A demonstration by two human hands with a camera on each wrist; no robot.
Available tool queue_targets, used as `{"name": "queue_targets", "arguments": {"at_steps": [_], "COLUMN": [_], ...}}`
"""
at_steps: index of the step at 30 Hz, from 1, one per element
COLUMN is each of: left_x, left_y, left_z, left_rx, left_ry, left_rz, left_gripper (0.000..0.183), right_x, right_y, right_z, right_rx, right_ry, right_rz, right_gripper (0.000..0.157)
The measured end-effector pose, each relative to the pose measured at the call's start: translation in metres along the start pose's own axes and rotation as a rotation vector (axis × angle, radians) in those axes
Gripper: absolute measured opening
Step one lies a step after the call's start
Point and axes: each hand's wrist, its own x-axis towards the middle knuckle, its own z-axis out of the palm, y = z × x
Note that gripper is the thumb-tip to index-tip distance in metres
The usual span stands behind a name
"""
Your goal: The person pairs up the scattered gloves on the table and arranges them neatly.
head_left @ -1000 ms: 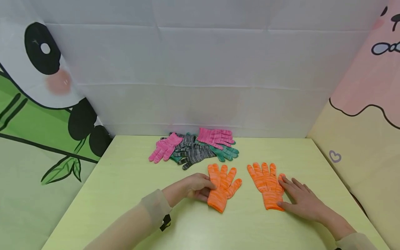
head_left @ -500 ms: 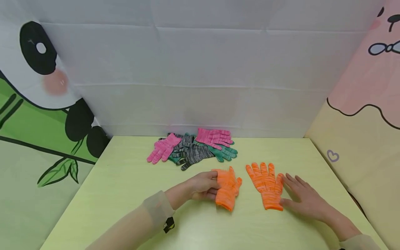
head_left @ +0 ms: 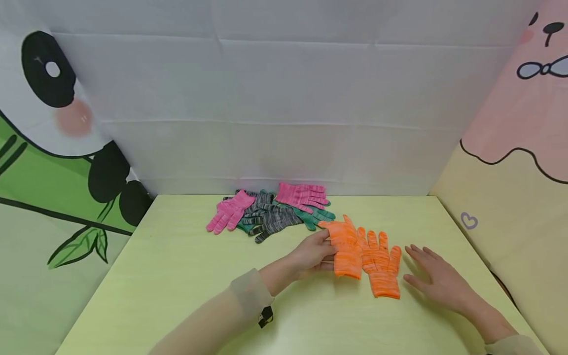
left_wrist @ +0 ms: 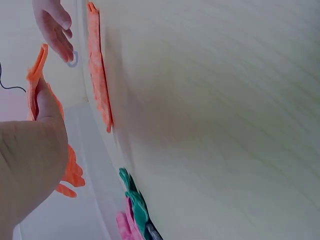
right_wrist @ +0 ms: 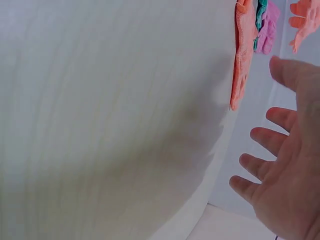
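Note:
In the head view my left hand (head_left: 312, 254) pinches an orange knit glove (head_left: 347, 249) by its side edge, lifted off the table. The left wrist view shows the thumb over this held glove (left_wrist: 70, 167), raised above the tabletop. A second orange glove (head_left: 382, 266) lies flat on the table, fingers pointing away, partly overlapped by the held one in the head view. My right hand (head_left: 439, 278) hovers to the right of the flat glove, fingers spread and apart from it. The right wrist view shows that hand (right_wrist: 285, 155) holding nothing.
At the back of the table (head_left: 177, 276) lies a pile of gloves: a pink one (head_left: 230, 212) on the left, another pink glove (head_left: 301, 195) on the right, with grey-black striped gloves (head_left: 277, 219) and green gloves (head_left: 315, 216) between and beneath. A white cloth wall (head_left: 284, 98) stands behind.
My left hand has picked the left orange glove up off the table and carried it right, towards the other one. My right hand has come off the flat orange glove and moved slightly right.

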Motion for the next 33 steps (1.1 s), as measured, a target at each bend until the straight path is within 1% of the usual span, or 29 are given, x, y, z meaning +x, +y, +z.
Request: {"name": "queue_targets", "arguments": {"at_steps": [3,7,10,14,20,23,26,30,33], "left_x": [0.008,0.021,0.031,0.042,0.057,0.063,0.066,0.070,0.072], "left_y": [-0.003,-0.011,-0.019,-0.028,-0.039,-0.044,-0.048,-0.054,-0.058], "left_z": [0.010,0.023,0.033,0.045,0.061,0.067,0.072,0.074,0.073], "left_rx": [0.005,0.034,0.046,0.034,0.015,-0.006,-0.018,-0.022,-0.038], "left_ry": [0.016,0.027,0.023,0.016,0.034,0.031,0.042,0.071,0.088], "left_rz": [0.019,0.034,0.038,0.039,0.038,0.031,0.019,0.002,-0.010], "left_gripper": [0.042,0.035,0.032,0.032,0.029,0.027,0.027,0.029,0.035], "right_x": [-0.001,-0.004,-0.007,-0.009,-0.012,-0.012,-0.013,-0.012,-0.012], "right_y": [0.001,0.002,0.003,0.006,0.008,0.009,0.009,0.008,0.006], "right_z": [-0.004,-0.009,-0.011,-0.012,-0.012,-0.011,-0.010,-0.008,-0.007], "right_rx": [0.010,0.032,0.026,0.006,-0.004,-0.011,-0.005,-0.002,-0.005], "right_ry": [0.017,0.048,0.092,0.149,0.161,0.171,0.179,0.179,0.175], "right_rz": [0.038,0.061,0.065,0.051,0.053,0.056,0.051,0.050,0.052], "right_gripper": [0.067,0.063,0.060,0.055,0.053,0.052,0.051,0.051,0.050]}}
